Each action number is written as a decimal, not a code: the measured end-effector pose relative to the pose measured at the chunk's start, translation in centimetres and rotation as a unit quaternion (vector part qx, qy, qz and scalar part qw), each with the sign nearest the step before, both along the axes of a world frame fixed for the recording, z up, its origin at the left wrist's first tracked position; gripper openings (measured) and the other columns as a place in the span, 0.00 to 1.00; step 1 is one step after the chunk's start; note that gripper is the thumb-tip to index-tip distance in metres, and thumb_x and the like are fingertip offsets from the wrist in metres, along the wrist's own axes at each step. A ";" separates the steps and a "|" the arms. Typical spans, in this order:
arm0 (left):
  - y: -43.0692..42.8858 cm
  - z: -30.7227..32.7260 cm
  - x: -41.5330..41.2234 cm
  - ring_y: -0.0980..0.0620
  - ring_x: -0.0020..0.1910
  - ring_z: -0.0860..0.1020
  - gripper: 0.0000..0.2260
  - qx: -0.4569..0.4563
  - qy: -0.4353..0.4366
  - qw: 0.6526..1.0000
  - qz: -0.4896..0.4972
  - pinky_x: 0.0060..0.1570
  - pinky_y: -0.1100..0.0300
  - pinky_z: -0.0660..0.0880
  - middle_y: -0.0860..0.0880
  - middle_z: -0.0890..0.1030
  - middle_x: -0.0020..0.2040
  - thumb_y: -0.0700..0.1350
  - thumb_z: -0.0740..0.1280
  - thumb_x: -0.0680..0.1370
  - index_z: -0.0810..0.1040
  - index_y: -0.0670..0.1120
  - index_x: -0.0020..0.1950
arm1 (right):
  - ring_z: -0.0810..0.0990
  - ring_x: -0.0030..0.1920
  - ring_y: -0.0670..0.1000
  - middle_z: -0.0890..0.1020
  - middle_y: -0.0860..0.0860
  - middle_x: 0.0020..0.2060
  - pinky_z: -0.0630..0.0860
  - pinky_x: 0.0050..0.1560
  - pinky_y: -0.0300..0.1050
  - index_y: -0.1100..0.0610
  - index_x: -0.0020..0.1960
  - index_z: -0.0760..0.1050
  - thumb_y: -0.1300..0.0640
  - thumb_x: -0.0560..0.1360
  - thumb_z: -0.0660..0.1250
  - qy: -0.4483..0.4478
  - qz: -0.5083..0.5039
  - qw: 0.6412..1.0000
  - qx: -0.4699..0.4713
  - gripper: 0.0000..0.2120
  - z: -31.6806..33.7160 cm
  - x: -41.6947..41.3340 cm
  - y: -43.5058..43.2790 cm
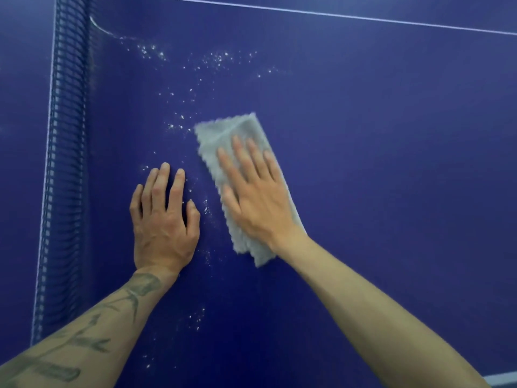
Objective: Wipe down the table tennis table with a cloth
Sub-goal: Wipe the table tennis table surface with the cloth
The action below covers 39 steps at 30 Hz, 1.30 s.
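The folded pale cloth (240, 175) lies flat on the blue table (377, 163), pressed under the right hand (256, 197) with straight fingers; the left hand (163, 219) rests flat just beside it, fingers spread, among white specks (215, 61), near the net (65, 163)

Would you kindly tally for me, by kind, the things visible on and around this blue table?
Hands: 2, left hand and right hand
Cloth: 1, grey cloth
Net: 1, net
Table: 1, table
Total: 5
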<state>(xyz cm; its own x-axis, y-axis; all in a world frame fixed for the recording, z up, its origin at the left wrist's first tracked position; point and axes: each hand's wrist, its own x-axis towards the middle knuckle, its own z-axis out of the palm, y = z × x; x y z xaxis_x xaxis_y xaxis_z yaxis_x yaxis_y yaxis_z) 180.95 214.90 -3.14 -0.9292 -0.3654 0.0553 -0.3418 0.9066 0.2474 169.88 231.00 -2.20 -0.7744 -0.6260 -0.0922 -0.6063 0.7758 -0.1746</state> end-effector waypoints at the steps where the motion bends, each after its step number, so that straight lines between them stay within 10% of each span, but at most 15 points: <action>1: 0.0 0.0 0.0 0.41 0.83 0.60 0.25 0.002 0.000 1.000 0.000 0.82 0.42 0.53 0.41 0.63 0.82 0.48 0.57 0.85 0.66 0.42 0.82 | 0.45 0.87 0.55 0.49 0.54 0.87 0.48 0.85 0.59 0.51 0.88 0.50 0.46 0.88 0.49 -0.006 0.025 1.000 0.002 0.30 0.0 0.8 1.4; 8: -0.1 -0.2 0.1 0.41 0.83 0.61 0.25 0.001 -0.002 1.000 0.001 0.82 0.41 0.53 0.40 0.63 0.82 0.48 0.57 0.85 0.65 0.42 0.82 | 0.44 0.87 0.55 0.47 0.53 0.87 0.43 0.86 0.58 0.50 0.88 0.46 0.45 0.87 0.46 -0.001 -0.257 0.967 -0.004 0.31 -0.2 -8.1 2.7; 16: -0.1 -0.2 0.0 0.41 0.82 0.61 0.25 -0.002 0.001 1.000 -0.001 0.82 0.41 0.54 0.40 0.63 0.82 0.48 0.58 0.85 0.66 0.42 0.82 | 0.45 0.87 0.55 0.49 0.55 0.87 0.48 0.85 0.59 0.52 0.88 0.50 0.47 0.88 0.49 0.002 0.050 0.999 0.006 0.30 0.0 -0.7 0.8; 23: -0.2 -0.2 0.1 0.41 0.83 0.60 0.25 0.004 -0.005 1.000 0.002 0.82 0.41 0.54 0.41 0.63 0.82 0.49 0.57 0.85 0.65 0.42 0.82 | 0.45 0.87 0.55 0.48 0.53 0.87 0.45 0.85 0.59 0.49 0.88 0.48 0.44 0.86 0.45 -0.005 -0.235 0.972 -0.011 0.31 0.1 -10.0 1.5; 30: -0.5 0.3 -0.6 0.41 0.82 0.61 0.25 0.017 0.015 1.000 0.017 0.83 0.42 0.53 0.41 0.63 0.83 0.48 0.58 0.85 0.66 0.42 0.81 | 0.47 0.87 0.55 0.50 0.54 0.87 0.47 0.85 0.58 0.50 0.88 0.51 0.45 0.87 0.48 0.012 -0.017 1.000 -0.005 0.30 -0.1 -3.8 -1.3; 39: -5.3 -0.5 -2.5 0.41 0.82 0.60 0.26 -0.011 0.003 0.999 0.047 0.82 0.42 0.52 0.41 0.62 0.83 0.50 0.56 0.85 0.64 0.41 0.82 | 0.46 0.87 0.56 0.48 0.54 0.87 0.43 0.85 0.59 0.50 0.88 0.48 0.44 0.85 0.44 0.002 -0.232 0.973 -0.012 0.32 -0.1 -15.6 -2.8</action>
